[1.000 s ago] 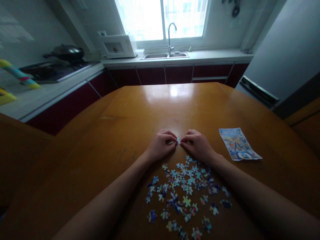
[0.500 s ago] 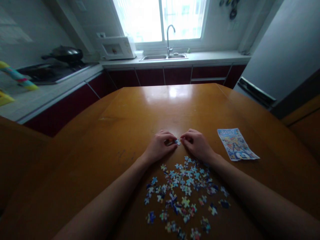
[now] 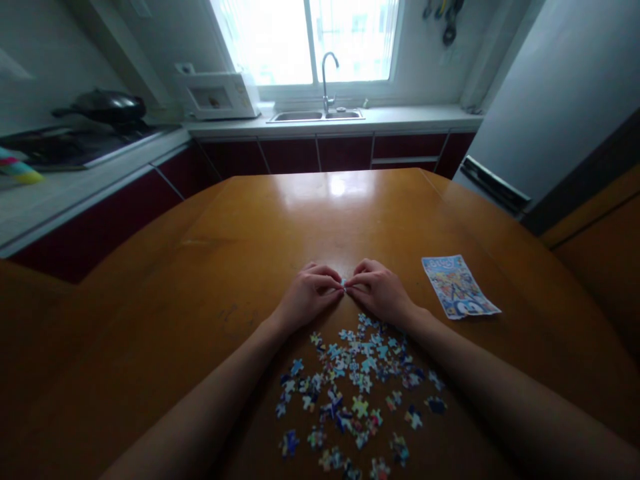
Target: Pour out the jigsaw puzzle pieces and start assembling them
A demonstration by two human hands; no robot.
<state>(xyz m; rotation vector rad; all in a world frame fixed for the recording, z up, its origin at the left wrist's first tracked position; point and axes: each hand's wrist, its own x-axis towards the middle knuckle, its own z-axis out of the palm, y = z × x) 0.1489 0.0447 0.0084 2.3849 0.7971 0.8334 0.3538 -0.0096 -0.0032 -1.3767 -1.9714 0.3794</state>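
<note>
My left hand (image 3: 311, 293) and my right hand (image 3: 379, 290) meet fingertip to fingertip above the middle of the wooden table (image 3: 240, 233). Between them a small light-blue jigsaw piece (image 3: 344, 282) peeks out, mostly covered by the fingers. Both hands are closed in a pinch on it; whether it is one piece or two joined ones I cannot tell. Just below the hands, between my forearms, lies a loose spread of jigsaw pieces (image 3: 360, 367), mostly light blue with some dark blue, yellow and mixed colours.
A printed picture sheet (image 3: 457, 285) lies on the table right of my right hand. Beyond the table run a counter with a sink (image 3: 317, 116), a white microwave (image 3: 220, 97) and a stove with a black pan (image 3: 103, 105). A fridge (image 3: 555, 100) stands at the right.
My hands have come together; the right fingertips, previously a little apart from the piece in my left hand, now press against it. The whole view has shifted slightly.
</note>
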